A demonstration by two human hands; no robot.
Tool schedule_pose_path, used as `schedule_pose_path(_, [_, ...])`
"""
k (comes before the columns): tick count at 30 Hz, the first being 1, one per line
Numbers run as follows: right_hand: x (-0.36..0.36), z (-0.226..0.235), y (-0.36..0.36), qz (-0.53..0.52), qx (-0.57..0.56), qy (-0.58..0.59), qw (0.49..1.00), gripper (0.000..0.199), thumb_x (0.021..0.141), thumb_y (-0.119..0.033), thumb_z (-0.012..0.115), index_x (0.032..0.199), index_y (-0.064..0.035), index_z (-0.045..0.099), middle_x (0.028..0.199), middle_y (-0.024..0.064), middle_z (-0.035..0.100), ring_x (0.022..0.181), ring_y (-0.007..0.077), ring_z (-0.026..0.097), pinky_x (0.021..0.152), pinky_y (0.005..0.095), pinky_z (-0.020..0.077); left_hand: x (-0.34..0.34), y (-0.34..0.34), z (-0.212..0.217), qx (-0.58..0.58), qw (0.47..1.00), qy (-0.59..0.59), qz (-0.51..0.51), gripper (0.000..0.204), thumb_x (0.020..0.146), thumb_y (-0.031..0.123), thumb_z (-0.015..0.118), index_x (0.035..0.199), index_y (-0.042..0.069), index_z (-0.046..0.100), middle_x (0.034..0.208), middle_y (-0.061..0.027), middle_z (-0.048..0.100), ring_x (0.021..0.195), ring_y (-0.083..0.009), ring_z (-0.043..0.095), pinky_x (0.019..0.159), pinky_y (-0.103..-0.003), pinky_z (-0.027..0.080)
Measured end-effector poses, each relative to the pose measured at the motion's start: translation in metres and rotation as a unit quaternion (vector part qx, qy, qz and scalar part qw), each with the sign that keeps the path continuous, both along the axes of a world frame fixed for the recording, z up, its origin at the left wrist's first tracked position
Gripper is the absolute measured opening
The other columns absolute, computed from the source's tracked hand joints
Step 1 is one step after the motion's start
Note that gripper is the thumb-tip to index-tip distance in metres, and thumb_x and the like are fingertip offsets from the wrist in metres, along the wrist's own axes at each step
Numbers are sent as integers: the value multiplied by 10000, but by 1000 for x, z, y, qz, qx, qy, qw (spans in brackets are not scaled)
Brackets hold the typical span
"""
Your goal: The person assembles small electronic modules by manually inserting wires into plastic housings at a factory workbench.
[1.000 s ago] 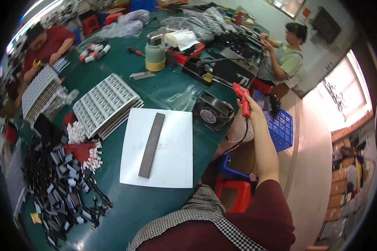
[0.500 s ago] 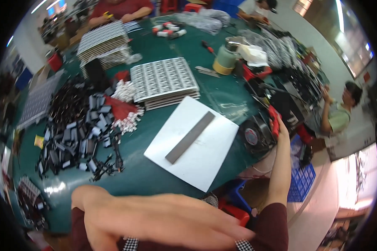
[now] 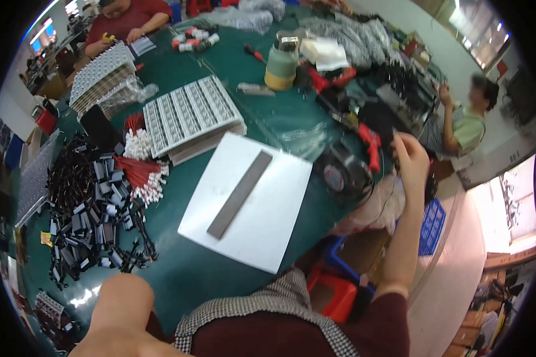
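My right hand (image 3: pixel 411 156) is raised at the table's right edge, thumb and fingers pinched together; whatever may be between them is too small to make out. Just left of it lies a red-handled tool (image 3: pixel 371 146), apart from the fingers. A round black fan-like device (image 3: pixel 341 169) sits below that tool. Only my bent left arm (image 3: pixel 124 300) shows at the lower left; its hand is out of the picture. In front of me a white square board (image 3: pixel 268 220) rests on the green table, with a flat grey-brown strip (image 3: pixel 239 196) lying slantwise on it.
Stacked white trays (image 3: pixel 190 116) stand beyond the board. Black connector pieces with leads (image 3: pixel 95 220) and red wires with white plugs (image 3: pixel 140 172) are heaped left. A green-yellow jar (image 3: pixel 281 65) stands at the back. Co-workers sit at far left and right. A red stool (image 3: pixel 333 294) is below.
My right hand has let go of the red-handled tool and moved slightly up and right. My blurred left hand has left the lower middle of the picture. The whole view has shifted.
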State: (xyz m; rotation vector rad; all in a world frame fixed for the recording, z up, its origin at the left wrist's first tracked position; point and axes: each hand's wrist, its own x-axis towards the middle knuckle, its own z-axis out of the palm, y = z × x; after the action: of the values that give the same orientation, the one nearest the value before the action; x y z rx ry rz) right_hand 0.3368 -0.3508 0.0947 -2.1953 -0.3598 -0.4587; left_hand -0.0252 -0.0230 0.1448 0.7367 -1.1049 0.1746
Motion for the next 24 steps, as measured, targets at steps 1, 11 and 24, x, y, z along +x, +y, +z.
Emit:
schedule_pose_path(1, [-42, 23, 23, 72, 90, 31, 993, 221, 935, -178, 553, 991, 12, 651, 845, 31, 643, 710, 78, 563, 625, 215, 436, -1, 3, -11, 3, 1000, -19, 18, 584, 991, 439, 274, 1232, -33, 518, 1214, -276, 543, 1184, -402, 487, 984, -503, 365])
schedule_pose_path(11, [-198, 112, 64, 784, 194, 178, 561, 494, 895, -464, 534, 1076, -4, 532, 739, 91, 550, 568, 241, 483, 507, 339, 394, 33, -30, 13, -40, 997, -53, 42, 543, 997, 366, 271, 1239, -60, 505, 1249, -271, 520, 1215, -375, 469, 1017, -468, 348])
schedule_pose_path(24, [-259, 7, -345, 778, 272, 73, 561, 339, 915, -345, 486, 955, -18, 567, 728, 95, 563, 536, 232, 494, 485, 322, 388, -59, -17, -4, -22, 979, -189, 66, 491, 1005, 270, 267, 1249, -96, 487, 1294, -264, 491, 1256, -339, 446, 1061, -424, 326])
